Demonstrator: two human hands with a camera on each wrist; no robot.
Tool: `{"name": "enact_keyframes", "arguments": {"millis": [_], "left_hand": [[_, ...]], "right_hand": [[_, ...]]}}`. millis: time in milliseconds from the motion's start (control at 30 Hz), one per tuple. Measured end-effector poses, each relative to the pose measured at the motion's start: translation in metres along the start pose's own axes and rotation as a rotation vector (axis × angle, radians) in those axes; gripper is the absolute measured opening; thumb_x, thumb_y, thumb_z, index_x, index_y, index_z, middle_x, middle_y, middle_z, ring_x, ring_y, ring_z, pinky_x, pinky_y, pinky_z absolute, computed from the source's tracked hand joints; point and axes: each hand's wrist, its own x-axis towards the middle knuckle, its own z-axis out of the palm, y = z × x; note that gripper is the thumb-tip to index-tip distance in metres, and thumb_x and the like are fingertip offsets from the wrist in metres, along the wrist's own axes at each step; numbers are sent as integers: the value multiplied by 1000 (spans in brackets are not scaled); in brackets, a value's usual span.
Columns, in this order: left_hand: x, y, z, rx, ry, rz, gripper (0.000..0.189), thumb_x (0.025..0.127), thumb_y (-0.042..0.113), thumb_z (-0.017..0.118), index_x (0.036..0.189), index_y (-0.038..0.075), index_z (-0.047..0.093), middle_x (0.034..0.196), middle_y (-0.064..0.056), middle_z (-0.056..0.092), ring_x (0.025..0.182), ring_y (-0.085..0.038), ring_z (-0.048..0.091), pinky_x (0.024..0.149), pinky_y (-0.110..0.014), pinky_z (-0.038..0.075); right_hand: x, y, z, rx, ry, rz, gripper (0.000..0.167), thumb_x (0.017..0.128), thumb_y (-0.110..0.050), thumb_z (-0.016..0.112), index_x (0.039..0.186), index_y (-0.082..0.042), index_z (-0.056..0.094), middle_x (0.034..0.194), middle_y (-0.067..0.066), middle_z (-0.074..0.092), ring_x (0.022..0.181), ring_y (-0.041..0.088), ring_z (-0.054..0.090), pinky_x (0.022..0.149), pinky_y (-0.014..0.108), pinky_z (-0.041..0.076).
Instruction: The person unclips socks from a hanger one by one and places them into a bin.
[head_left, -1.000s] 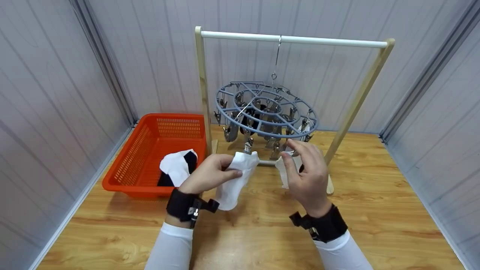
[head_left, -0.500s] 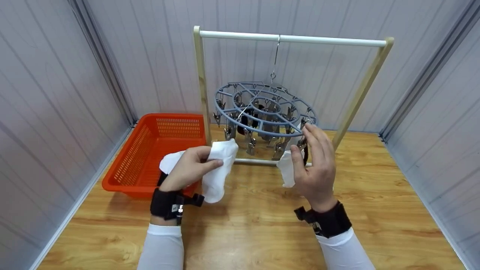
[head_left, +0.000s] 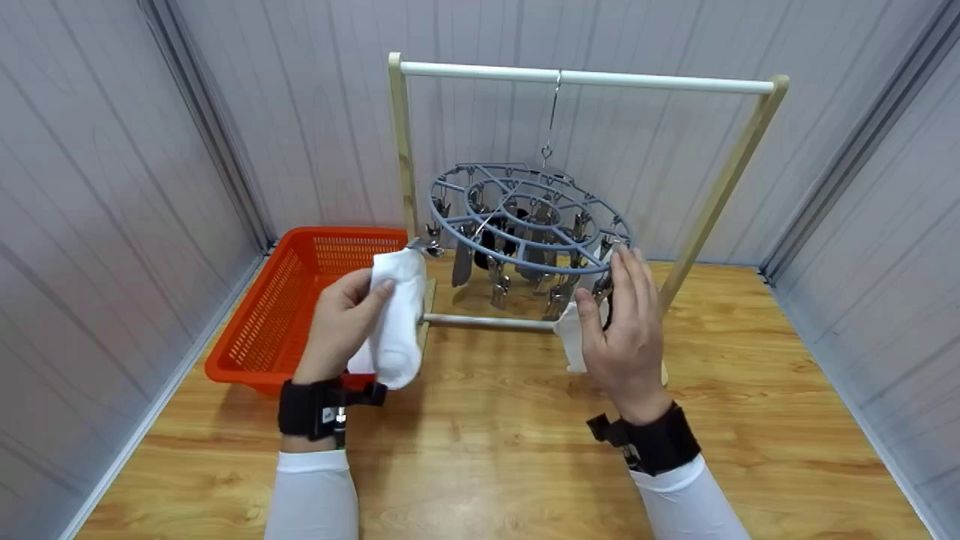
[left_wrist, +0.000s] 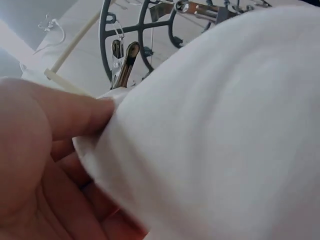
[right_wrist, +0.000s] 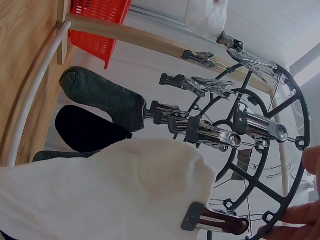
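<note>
My left hand pinches a white sock near its top, thumb in front, at the left side of the round clip hanger. A metal clip leans against the sock's upper edge in the left wrist view. On the hanger's right side, the straight fingers of my right hand touch the outer ring, with the thumb held apart. Another white sock hangs from a clip close to that hand. Behind it in the right wrist view hang a dark grey sock and a black sock.
The hanger hooks onto the white bar of a wooden-post rack. An orange basket stands at the left, with white cloth in it partly hidden by my left hand. Several bare clips dangle from the hanger. Panel walls enclose the wooden tabletop.
My left hand has carried the white sock left and upward, from the front clip to one at the hanger's left edge. My right hand has moved up and slightly right to the ring.
</note>
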Motion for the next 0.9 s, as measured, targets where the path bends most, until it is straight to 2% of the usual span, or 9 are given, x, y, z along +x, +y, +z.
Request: {"name": "enact_keyframes", "arguments": {"millis": [133,233,300,500,600,733,900], "left_hand": [[1,-1,-9,75,106,47,24,111,20,71,125,3,80,105,-16,75,86,-19,66,70,-24,56],[1,-4,-15,163,152,52,23,112,18,69,123,1,79,106,-16,73,87,-18,63,70,-23,52],[2,-8,-18,229,158,27,22,113,17,66,121,0,77,106,-16,71,87,-20,61,70,-24,50],[5,-19,-21,364,106,-69,23,117,22,59,112,2,68,102,-17,61,90,-28,55,78,-38,45],[7,-24,-21,365,110,-85,24,117,21,57,120,1,69,113,-20,66,97,-32,57,85,-43,45],[9,-28,-20,330,145,-76,30,117,18,56,135,-1,70,130,-23,69,109,-36,59,96,-48,46],[11,-33,-18,296,188,-59,29,117,17,58,136,-1,70,131,-24,70,113,-37,60,101,-50,46]], "right_hand": [[-1,-1,1,-6,-13,-3,73,118,-47,51,158,14,49,163,36,48,158,50,38,132,60,26],[-1,-1,1,-11,-20,-4,71,118,-45,53,157,14,49,162,36,48,157,50,39,131,60,26],[-2,-1,1,-12,-23,-3,68,116,-40,57,158,13,50,162,35,49,157,50,40,131,61,27],[-3,-3,1,-14,-30,-1,65,113,-32,63,158,12,50,162,34,49,156,49,41,131,61,28],[-3,-4,1,-7,-32,-6,66,112,-33,64,158,12,49,161,35,50,156,49,41,131,61,27],[-3,-5,1,-9,-44,-17,68,114,-36,63,159,13,48,161,35,50,157,48,40,131,60,26],[-3,-6,2,21,-22,-41,67,115,-37,62,157,13,50,161,33,50,156,50,41,131,61,28]]}}
